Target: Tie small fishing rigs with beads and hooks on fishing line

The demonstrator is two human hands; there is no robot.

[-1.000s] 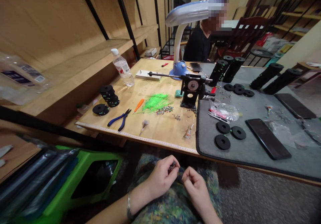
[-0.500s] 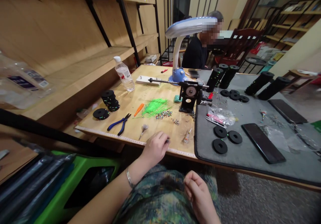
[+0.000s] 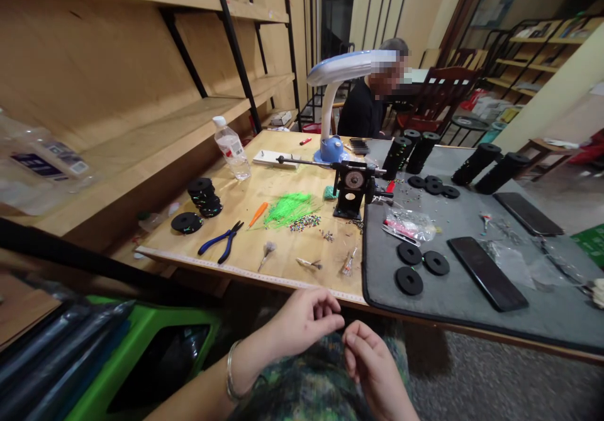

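My left hand hovers just off the table's front edge, fingers curled and thumb tip close to the forefinger. Beside it, over my lap, my right hand is closed in a pinch. The fingertips of both hands are nearly together; whatever they hold, if anything, is too small to make out. Nearest on the table lies a small bundle of thin pieces. A similar bundle is to its right, and a pale tufted one to its left. Behind them are multicoloured beads and bright green strands.
Blue-handled pliers, an orange tool and black foam spools lie left. A black winding device stands mid-table before a desk lamp. A phone rests on the grey mat. A person sits behind.
My left hand has drawn back from the table edge toward my right hand, uncovering the small bundle there. My right hand stays pinched in nearly the same place. The view has tilted slightly.
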